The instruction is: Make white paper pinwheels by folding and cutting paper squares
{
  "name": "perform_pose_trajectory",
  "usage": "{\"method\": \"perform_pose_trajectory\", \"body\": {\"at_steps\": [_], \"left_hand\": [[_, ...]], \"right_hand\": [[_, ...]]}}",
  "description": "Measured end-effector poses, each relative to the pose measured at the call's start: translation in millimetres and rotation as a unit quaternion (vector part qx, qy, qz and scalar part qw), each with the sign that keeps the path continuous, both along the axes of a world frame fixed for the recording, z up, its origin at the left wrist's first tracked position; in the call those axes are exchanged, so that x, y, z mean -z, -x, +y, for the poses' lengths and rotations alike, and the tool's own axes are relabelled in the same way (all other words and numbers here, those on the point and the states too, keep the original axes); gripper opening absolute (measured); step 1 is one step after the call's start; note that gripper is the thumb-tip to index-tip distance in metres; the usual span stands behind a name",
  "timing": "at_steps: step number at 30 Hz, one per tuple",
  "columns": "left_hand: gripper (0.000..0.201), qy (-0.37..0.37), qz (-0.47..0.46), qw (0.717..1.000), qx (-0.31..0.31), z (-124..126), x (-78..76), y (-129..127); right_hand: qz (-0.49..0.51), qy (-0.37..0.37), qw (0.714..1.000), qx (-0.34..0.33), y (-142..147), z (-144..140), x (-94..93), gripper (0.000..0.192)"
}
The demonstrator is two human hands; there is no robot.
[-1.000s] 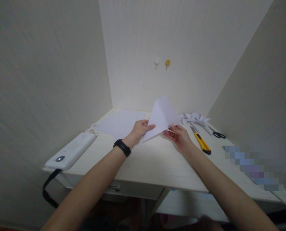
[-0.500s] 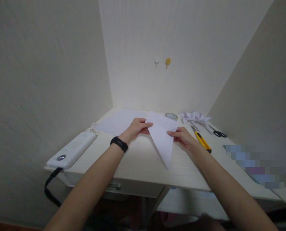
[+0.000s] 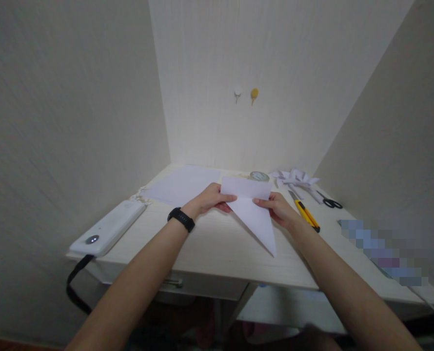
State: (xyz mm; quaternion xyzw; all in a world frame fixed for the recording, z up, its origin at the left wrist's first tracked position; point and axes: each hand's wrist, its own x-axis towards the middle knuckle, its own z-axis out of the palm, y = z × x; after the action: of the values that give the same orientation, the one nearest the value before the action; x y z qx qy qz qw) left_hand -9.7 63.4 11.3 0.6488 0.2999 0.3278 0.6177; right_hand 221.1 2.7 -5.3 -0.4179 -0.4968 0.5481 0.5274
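Observation:
Both hands grip a folded sheet of white paper (image 3: 251, 214) above the desk. My left hand (image 3: 215, 197), below a black wristwatch, pinches its left edge with the thumb on top. At the right edge, my right hand (image 3: 275, 207) pinches it the same way, thumb across the front. The paper has a straight band along its top and tapers to a point toward the desk's front edge. Fingers under the paper are partly hidden. Just right of my right hand lies a yellow utility knife (image 3: 305, 214) with its blade showing.
White paper sheets (image 3: 182, 185) lie back left. A roll of tape (image 3: 259, 176) and crumpled paper strips (image 3: 295, 179) sit at the back. Black-handled scissors (image 3: 332, 203) rest on the right. A white device (image 3: 110, 226) with a black strap lies at the left edge of the desk (image 3: 209, 248).
The paper has turned in my hands: its lower point has swung right and its top edge is now level. My left thumb sits slightly further right and lower.

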Motion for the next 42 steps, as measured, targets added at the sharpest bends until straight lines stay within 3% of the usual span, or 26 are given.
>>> {"method": "perform_pose_trajectory", "body": {"at_steps": [4,9,23,28,32,36,39,42], "left_hand": [[0.047,-0.007,-0.015,1.0,0.021,-1,0.7,1],[0.044,-0.022,-0.01,0.999,0.039,0,1.0,1],[0.033,0.066,-0.038,0.995,0.071,3,-2.4,5],[0.029,0.087,-0.029,0.993,0.069,2,-5.8,4],[0.022,0.088,-0.053,0.994,0.024,2,-3.4,0],[0.026,0.1,-0.174,0.979,-0.027,3,-2.5,-3],[0.03,0.13,-0.223,0.966,0.005,1,-4.3,-4],[0.048,0.117,-0.199,0.972,0.042,-3,-4.6,-7]], "right_hand": [[0.009,0.012,1.0,-0.009,1,-1,-1.2,0.037],[0.016,0.02,0.999,-0.019,-1,0,0.3,0.034],[0.051,0.038,0.998,-0.004,0,-1,-9.4,0.03],[0.029,0.028,0.999,0.017,-3,-1,-9.1,0.021],[0.029,0.028,0.998,0.042,-3,2,-5.2,0.016],[0.017,-0.039,0.992,0.116,4,4,-2.1,0.018],[-0.026,-0.154,0.963,0.219,13,0,-1.3,0.027],[-0.111,-0.242,0.922,0.283,25,-9,-0.2,0.036]]}}
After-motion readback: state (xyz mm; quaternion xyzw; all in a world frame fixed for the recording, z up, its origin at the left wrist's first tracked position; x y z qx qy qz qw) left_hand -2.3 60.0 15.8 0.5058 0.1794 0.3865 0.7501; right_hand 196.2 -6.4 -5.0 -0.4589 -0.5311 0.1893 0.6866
